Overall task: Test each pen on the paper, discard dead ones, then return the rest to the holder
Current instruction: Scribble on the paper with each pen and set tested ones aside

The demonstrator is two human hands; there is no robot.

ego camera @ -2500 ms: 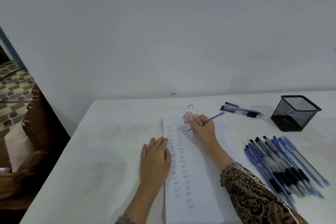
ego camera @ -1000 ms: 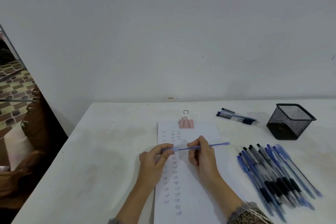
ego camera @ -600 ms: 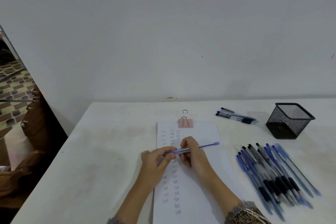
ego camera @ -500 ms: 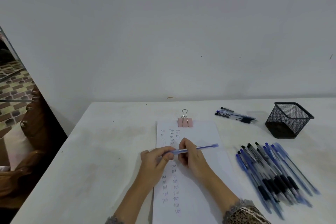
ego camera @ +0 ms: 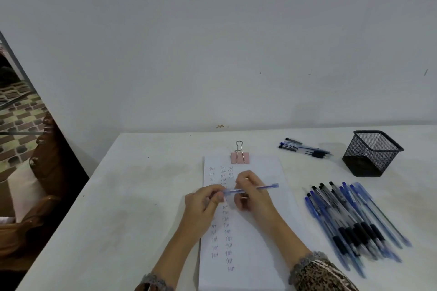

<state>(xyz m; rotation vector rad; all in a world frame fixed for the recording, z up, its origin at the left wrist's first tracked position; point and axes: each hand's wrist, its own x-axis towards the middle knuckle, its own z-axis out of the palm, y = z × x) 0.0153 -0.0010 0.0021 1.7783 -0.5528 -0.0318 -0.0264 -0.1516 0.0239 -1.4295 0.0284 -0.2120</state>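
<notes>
**Grip.** The left hand [ego camera: 203,203] pinches one end of a blue pen [ego camera: 264,187] between thumb and curled fingers. The right hand [ego camera: 251,196] closes round the barrel just beside it, and the pen's far end projects to the right. Both hands are closed on the same pen, which lies nearly level just above the paper [ego camera: 260,238], not touching it. Whether the left hand holds a cap or the bare tip cannot be told. The pose suggests a cap being pulled off or pushed on.

**Surroundings.** The paper lies lengthwise on the table [ego camera: 123,208], held at its far edge by a pink binder clip [ego camera: 240,157]. Columns of short written marks run down its left part and pass under the hands. To the right of the sheet lies a large pile of pens [ego camera: 350,222], blue and black, roughly parallel. A smaller group of pens [ego camera: 305,149] rests farther back, near the black mesh holder [ego camera: 372,153]. No pens stand above the holder's rim. Which group has been tested cannot be read from the picture.

**Handling.** Such a pen is likely light, stiff and smooth-sided, so it may roll or slip under a loose pinch. A hold on the barrel near the writing end should steady it for a test stroke. A cap is best drawn straight along the barrel.
</notes>
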